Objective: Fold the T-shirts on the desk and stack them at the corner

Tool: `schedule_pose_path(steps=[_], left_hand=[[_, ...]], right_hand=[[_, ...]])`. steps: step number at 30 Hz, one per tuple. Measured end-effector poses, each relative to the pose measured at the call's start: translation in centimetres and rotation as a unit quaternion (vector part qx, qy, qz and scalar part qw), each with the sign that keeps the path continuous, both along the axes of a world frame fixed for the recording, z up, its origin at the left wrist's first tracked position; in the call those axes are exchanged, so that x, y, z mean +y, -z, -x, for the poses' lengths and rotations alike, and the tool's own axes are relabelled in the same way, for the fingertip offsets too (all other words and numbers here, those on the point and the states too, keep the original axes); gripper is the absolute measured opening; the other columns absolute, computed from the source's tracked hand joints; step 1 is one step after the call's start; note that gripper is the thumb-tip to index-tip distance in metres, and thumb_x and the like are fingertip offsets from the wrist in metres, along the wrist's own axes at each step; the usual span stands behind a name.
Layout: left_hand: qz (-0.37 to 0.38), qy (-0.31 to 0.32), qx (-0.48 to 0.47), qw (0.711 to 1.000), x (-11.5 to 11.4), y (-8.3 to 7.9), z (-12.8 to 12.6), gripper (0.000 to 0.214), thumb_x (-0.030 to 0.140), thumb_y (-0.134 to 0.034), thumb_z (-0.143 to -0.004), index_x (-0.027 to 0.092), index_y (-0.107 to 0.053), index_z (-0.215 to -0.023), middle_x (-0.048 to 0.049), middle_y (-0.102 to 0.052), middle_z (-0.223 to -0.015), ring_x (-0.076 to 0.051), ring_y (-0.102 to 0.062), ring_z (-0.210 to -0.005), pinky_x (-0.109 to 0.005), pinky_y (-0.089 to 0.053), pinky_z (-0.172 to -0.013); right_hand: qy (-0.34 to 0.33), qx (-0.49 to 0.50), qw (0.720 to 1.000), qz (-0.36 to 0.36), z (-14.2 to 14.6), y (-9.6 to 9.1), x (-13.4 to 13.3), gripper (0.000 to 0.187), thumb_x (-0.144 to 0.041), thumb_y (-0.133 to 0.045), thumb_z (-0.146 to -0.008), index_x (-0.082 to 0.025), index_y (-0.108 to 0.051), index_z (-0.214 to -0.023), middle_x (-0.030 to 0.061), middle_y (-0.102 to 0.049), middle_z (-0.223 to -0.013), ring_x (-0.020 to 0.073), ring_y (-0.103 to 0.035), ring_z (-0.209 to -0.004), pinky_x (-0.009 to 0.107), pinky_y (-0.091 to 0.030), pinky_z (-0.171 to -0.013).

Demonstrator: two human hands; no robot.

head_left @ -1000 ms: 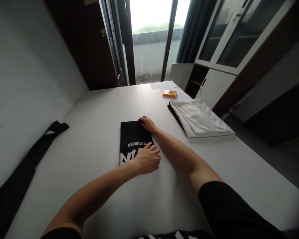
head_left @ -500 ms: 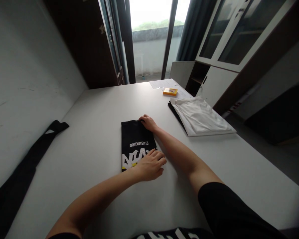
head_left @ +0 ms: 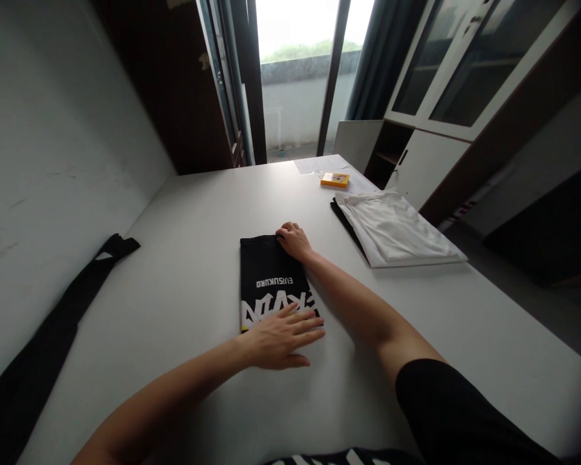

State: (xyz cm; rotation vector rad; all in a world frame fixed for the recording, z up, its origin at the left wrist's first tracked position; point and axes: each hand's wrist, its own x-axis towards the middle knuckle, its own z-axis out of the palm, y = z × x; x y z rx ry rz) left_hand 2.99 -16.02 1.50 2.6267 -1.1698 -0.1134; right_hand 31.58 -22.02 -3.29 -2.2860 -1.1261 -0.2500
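Note:
A folded black T-shirt (head_left: 261, 261) with white lettering lies in front of me, its print upside down from my side. My left hand (head_left: 285, 336) is flat with fingers spread, across the shirt's near edge and hiding part of the large letters. At the far right corner, my right hand (head_left: 293, 240) has its fingers curled over the shirt's edge, gripping it. A thin yellow strip shows at the near left corner.
The white table (head_left: 188, 271) carries a stack of folded white cloth (head_left: 397, 229) over black cloth on the right. Behind that are a yellow-orange box (head_left: 334, 180) and papers (head_left: 314, 165). A black garment (head_left: 53, 329) lies along the left wall.
My left hand has drawn back toward me and its fingers have straightened and spread, baring more lettering. My right hand stays at the far right corner.

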Motion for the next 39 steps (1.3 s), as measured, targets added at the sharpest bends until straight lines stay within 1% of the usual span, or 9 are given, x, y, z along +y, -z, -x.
schedule_pose_path(steps=[7,10,12,16,18,22,27,33,39], left_hand=[[-0.006,-0.128,-0.003,0.992,4.3,0.4,1.5,0.069,0.054,-0.049,-0.103,0.024,-0.030,-0.163,-0.0114,-0.026,-0.170,-0.030,-0.017,-0.159,-0.055,-0.013,-0.127],[0.004,-0.122,-0.001,0.992,4.6,0.9,2.9,0.070,0.052,-0.053,-0.102,0.027,-0.030,-0.163,-0.0104,-0.029,-0.169,-0.030,-0.018,-0.158,-0.057,-0.012,-0.127],[0.035,-0.181,-0.020,0.983,5.0,1.2,3.7,0.061,0.044,-0.053,-0.103,0.027,-0.037,-0.159,-0.0098,-0.036,-0.165,-0.029,-0.026,-0.155,-0.056,-0.016,-0.127],[0.128,-0.439,-0.071,0.886,7.1,1.5,4.4,0.043,0.029,-0.051,-0.101,0.021,-0.054,-0.143,-0.0120,-0.058,-0.142,-0.027,-0.051,-0.133,-0.049,-0.038,-0.115],[0.153,-0.505,-0.049,0.848,8.3,1.6,4.6,0.042,0.028,-0.053,-0.098,0.021,-0.057,-0.139,-0.0099,-0.064,-0.128,-0.027,-0.057,-0.120,-0.048,-0.043,-0.109],[0.260,-0.514,0.071,0.814,9.0,1.9,5.1,0.048,0.030,-0.057,-0.093,0.024,-0.057,-0.140,-0.0052,-0.067,-0.112,-0.024,-0.061,-0.106,-0.042,-0.047,-0.100],[0.441,-0.474,0.210,0.732,8.3,1.7,5.5,0.055,0.038,-0.058,-0.092,0.017,-0.054,-0.143,-0.0032,-0.065,-0.094,-0.017,-0.060,-0.083,-0.029,-0.049,-0.076],[0.421,-0.431,0.334,0.725,8.9,0.2,6.0,0.079,0.042,-0.066,-0.089,0.025,-0.034,-0.160,-0.0093,-0.063,-0.123,-0.010,-0.055,-0.072,-0.022,-0.049,-0.060],[0.440,-0.415,0.439,0.664,8.8,-0.3,6.6,0.066,0.051,-0.066,-0.090,0.018,-0.054,-0.146,0.0071,-0.049,-0.072,-0.003,-0.026,-0.046,-0.033,-0.059,-0.063]], right_hand=[[-0.167,-0.017,0.985,0.047,4.5,-0.2,1.7,0.048,-0.049,-0.057,-0.101,-0.032,-0.059,-0.146,0.0063,-0.046,-0.159,0.0293,-0.037,-0.149,0.053,-0.027,-0.123],[-0.175,-0.006,0.981,0.083,5.2,0.9,2.6,0.050,-0.052,-0.058,-0.100,-0.032,-0.059,-0.146,0.0063,-0.045,-0.160,0.0310,-0.032,-0.152,0.056,-0.021,-0.126],[-0.163,0.003,0.983,0.086,5.0,1.3,2.7,0.049,-0.051,-0.057,-0.100,-0.033,-0.059,-0.146,0.0052,-0.043,-0.161,0.0306,-0.031,-0.153,0.055,-0.020,-0.126],[-0.150,0.012,0.986,0.078,4.5,1.6,2.5,0.050,-0.052,-0.057,-0.100,-0.033,-0.059,-0.146,0.0052,-0.042,-0.162,0.0308,-0.029,-0.154,0.056,-0.020,-0.126],[-0.147,0.016,0.986,0.077,4.4,1.6,2.5,0.050,-0.052,-0.057,-0.100,-0.033,-0.060,-0.146,0.0051,-0.042,-0.162,0.0310,-0.029,-0.154,0.056,-0.020,-0.126],[-0.148,0.021,0.986,0.072,4.4,1.8,2.5,0.050,-0.052,-0.058,-0.100,-0.034,-0.060,-0.146,0.0044,-0.042,-0.162,0.0311,-0.030,-0.154,0.057,-0.021,-0.126],[-0.151,0.018,0.986,0.073,4.4,1.8,2.5,0.051,-0.052,-0.057,-0.100,-0.032,-0.060,-0.146,0.0060,-0.042,-0.162,0.0310,-0.029,-0.154,0.057,-0.021,-0.126],[-0.149,0.025,0.986,0.066,4.4,1.6,2.4,0.049,-0.051,-0.060,-0.099,-0.033,-0.061,-0.144,0.0050,-0.044,-0.160,0.0313,-0.031,-0.153,0.058,-0.022,-0.126],[-0.150,0.023,0.986,0.072,4.4,1.5,2.4,0.048,-0.051,-0.058,-0.100,-0.034,-0.061,-0.145,0.0041,-0.044,-0.160,0.0305,-0.031,-0.153,0.056,-0.022,-0.126]])
